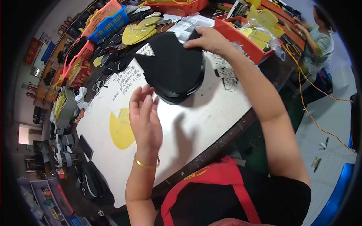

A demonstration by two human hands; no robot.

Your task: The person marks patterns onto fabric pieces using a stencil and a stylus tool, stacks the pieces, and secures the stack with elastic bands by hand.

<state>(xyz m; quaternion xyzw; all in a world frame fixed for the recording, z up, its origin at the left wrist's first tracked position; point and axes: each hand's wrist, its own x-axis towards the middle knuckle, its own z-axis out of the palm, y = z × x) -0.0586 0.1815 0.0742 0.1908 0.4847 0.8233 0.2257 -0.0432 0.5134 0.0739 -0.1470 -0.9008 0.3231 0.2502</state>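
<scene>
A thick stack of black, round-edged flat pieces with a notch cut in it (166, 64) lies over the white work board. My right hand (205, 40) grips its upper right corner, thumb on top and fingers around the edge. My left hand (145, 116) is raised near the lower left edge of the stack, palm turned inward, fingers slightly bent and apart, with nothing in it. A small white label with handwriting (146, 50) sits at the stack's upper left. On the board left of my left hand lies a yellow notched sheet (120, 130) of similar outline.
Handwriting and loose thread scraps (228, 75) mark the white board (215, 109). Beyond it are dark cut pieces, yellow sheets (139, 31), a blue basket (107, 26) and a red bin (256, 52). Another person (316, 45) sits at the right, near an orange cable (309, 109).
</scene>
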